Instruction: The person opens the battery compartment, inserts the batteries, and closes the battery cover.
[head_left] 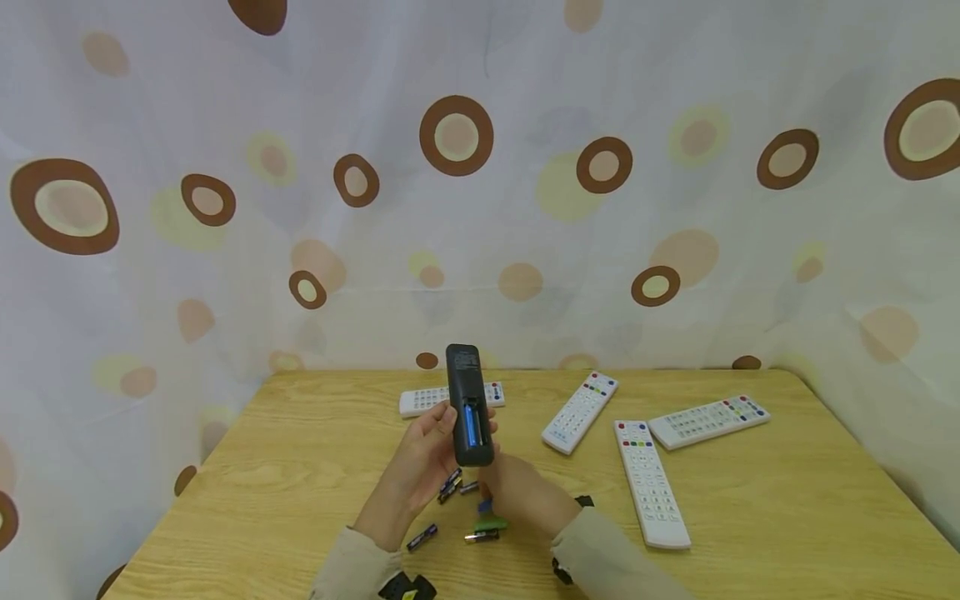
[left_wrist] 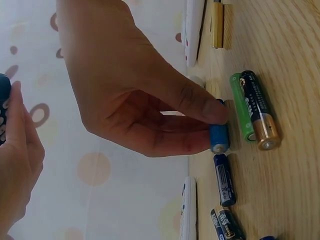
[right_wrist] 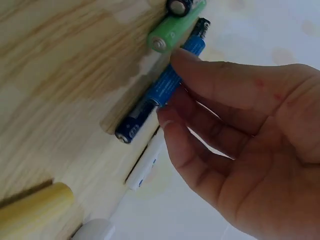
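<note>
Upright in my left hand (head_left: 420, 462) is a black remote control (head_left: 467, 375), its back facing me and its battery compartment uncovered. One blue battery (head_left: 471, 425) lies in the compartment's left side; the right side shows dark. Low over the table, my right hand (head_left: 521, 492) pinches another blue battery (right_wrist: 169, 85) between thumb and fingers. Close beside that battery are a green battery (left_wrist: 242, 107) and a black-and-gold battery (left_wrist: 259, 110). A dark blue battery (left_wrist: 225, 180) lies just past its end.
More loose batteries are on the wooden table (head_left: 300, 475), including one (head_left: 422, 537) nearer me and a pair (head_left: 450, 485) by my left wrist. Several white remotes lie around: one (head_left: 423, 401) behind the black remote, others (head_left: 580, 412) to the right. A patterned curtain (head_left: 480, 225) hangs behind the table.
</note>
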